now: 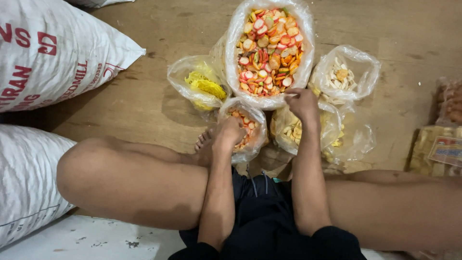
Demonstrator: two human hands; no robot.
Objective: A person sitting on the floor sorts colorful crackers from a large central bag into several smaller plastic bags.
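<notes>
hands in the cracker bags, seen from above

person sits cross-legged on a wooden floor (144,106) with a cluster of clear plastic bags in front of them. the left hand (230,132) rests on the mouth of a small bag of mixed crackers (248,129), fingers curled over the rim, so that grip looks closed on the plastic edge. the right hand (302,103) is at the lower rim of the big bag of coloured crackers (269,48). its fingers are bunched together, but i can't tell whether they're pinching a few pieces or just the bag's lip.

handling-wise, my guess is these chips are very light, dry and brittle, so squeezing would crumble them. the bags are thin, floppy film with no shape of their own, so the rolled rim is the sensible place to take hold, or a hand under the bottom.

around them: a bag of yellow crackers (204,86) on the left, a bag of pale crackers (342,77) on the right, another pale bag (293,130) right under the right forearm.

hard to see: the fingertips of both hands are hidden, the left foot is tucked behind the left wrist, the packets at the right edge (440,144) are cut off and blurry, and the white woven sacks (43,53) on the left only show partly.
</notes>
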